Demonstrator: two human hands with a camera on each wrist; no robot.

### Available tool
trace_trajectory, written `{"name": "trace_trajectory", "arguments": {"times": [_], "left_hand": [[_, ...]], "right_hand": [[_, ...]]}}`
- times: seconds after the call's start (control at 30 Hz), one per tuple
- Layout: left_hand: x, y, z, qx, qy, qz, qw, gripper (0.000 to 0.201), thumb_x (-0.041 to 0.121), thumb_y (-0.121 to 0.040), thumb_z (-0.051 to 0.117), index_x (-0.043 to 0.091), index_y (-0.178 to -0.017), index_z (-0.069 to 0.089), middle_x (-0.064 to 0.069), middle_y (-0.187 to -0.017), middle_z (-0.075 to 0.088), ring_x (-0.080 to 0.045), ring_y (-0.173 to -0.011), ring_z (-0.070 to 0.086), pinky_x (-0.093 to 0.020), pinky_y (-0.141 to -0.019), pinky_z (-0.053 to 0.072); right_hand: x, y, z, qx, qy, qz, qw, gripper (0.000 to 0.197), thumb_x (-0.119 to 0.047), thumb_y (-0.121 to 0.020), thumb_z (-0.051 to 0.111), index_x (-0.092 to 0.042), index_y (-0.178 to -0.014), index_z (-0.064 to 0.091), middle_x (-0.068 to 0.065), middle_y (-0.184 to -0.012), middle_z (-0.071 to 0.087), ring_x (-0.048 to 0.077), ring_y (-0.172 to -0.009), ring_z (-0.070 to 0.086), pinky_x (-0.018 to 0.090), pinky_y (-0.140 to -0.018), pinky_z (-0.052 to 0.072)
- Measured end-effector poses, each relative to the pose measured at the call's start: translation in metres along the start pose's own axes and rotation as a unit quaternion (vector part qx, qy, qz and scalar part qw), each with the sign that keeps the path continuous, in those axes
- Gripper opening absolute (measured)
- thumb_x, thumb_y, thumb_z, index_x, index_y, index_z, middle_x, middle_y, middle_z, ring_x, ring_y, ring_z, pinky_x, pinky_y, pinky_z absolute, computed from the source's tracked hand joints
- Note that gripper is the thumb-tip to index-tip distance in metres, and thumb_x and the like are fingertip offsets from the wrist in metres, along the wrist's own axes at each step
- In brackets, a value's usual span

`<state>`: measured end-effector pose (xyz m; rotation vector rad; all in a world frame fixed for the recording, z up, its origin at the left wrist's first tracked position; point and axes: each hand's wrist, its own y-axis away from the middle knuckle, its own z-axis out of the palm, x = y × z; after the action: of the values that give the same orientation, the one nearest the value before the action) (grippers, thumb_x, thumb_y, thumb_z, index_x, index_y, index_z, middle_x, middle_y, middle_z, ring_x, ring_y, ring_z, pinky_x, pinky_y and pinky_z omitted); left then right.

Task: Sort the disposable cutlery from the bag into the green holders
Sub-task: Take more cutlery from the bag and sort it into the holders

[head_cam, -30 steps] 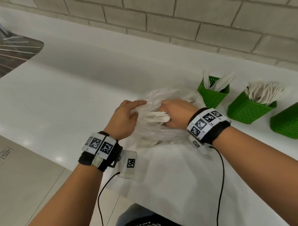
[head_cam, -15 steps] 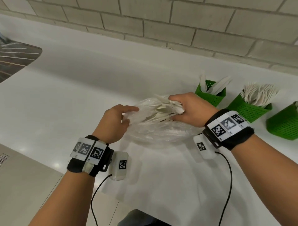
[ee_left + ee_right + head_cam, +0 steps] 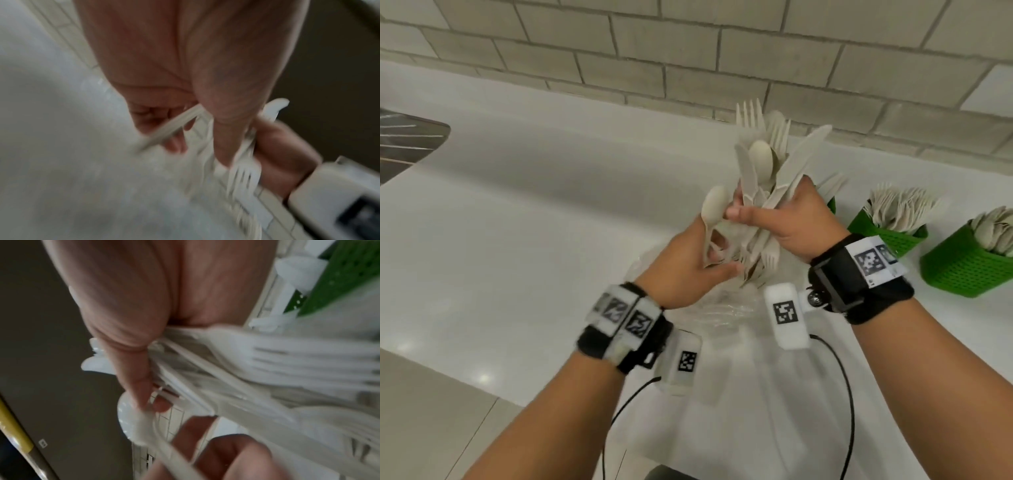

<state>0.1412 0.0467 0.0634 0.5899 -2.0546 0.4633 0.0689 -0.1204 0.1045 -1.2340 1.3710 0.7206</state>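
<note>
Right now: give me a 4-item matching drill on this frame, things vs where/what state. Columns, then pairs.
Things:
1. cutlery bundle
2. single spoon
3. bag
4. middle holder

States:
A. lying crumpled on the counter under the hands
B. gripped in the right hand, raised above the counter
C. standing on the counter, full of pale cutlery
D. pinched by the left hand, just left of the bundle

Pairs: 1-B, 2-D, 3-A, 4-C
</note>
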Motion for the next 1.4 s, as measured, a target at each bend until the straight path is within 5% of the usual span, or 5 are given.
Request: {"name": "trace_trajectory", "arguments": {"times": [0.13,0.4,0.57,1.03,1.4], "left_hand": [[-0.015,-0.014,0.024,0.032,0.081,-0.026,0.996,0.078,0.03,-0.071,0.087,0.022,-0.137,0.046,0.01,-0.093,0.062,0.01,-0.09,0.057,-0.005,-0.072,0.043],[-0.027,-0.027,0.031,-0.044,0.084,0.016,0.995,0.1,0.042,-0.051,0.092,0.032,-0.134,0.038,0.009,-0.123,0.044,-0.017,-0.121,0.046,-0.027,-0.099,0.045],[-0.029,-0.026,0.038,-0.038,0.195,-0.004,0.98,0.058,0.005,-0.073,0.082,0.025,-0.113,0.045,0.006,-0.1,0.058,0.006,-0.087,0.062,-0.016,-0.075,0.049],[-0.039,-0.036,0.041,-0.019,0.174,0.0,0.985,0.023,-0.001,-0.069,0.083,0.008,-0.084,0.068,0.003,-0.08,0.072,-0.006,-0.077,0.068,-0.02,-0.067,0.051],[-0.017,-0.057,0.021,0.105,0.164,0.029,0.98,0.027,0.012,-0.082,0.073,0.003,-0.107,0.068,-0.012,-0.099,0.073,-0.023,-0.093,0.071,-0.045,-0.084,0.057]], "right_hand": [[0.026,0.009,0.016,0.077,-0.036,0.022,0.996,0.011,-0.001,-0.081,0.074,-0.009,-0.086,0.068,0.011,-0.088,0.073,0.025,-0.087,0.071,0.039,-0.083,0.057],[0.056,0.027,0.029,0.055,0.034,0.076,0.995,0.017,-0.008,-0.082,0.075,-0.022,-0.086,0.066,-0.002,-0.083,0.07,0.005,-0.079,0.068,0.024,-0.074,0.054],[0.072,0.017,0.021,0.003,0.284,0.088,0.955,0.072,-0.085,-0.063,0.056,-0.026,-0.103,0.065,0.005,-0.102,0.062,0.022,-0.094,0.062,0.04,-0.081,0.054],[0.035,0.006,0.005,-0.126,0.159,0.172,0.964,0.047,-0.036,-0.08,0.077,0.009,-0.088,0.067,0.026,-0.085,0.068,0.021,-0.073,0.059,0.035,-0.067,0.045],[-0.002,0.017,0.003,0.041,0.132,0.071,0.988,0.064,-0.06,-0.093,0.043,-0.033,-0.149,0.026,0.0,-0.142,0.045,0.013,-0.125,0.053,0.033,-0.102,0.047]]}}
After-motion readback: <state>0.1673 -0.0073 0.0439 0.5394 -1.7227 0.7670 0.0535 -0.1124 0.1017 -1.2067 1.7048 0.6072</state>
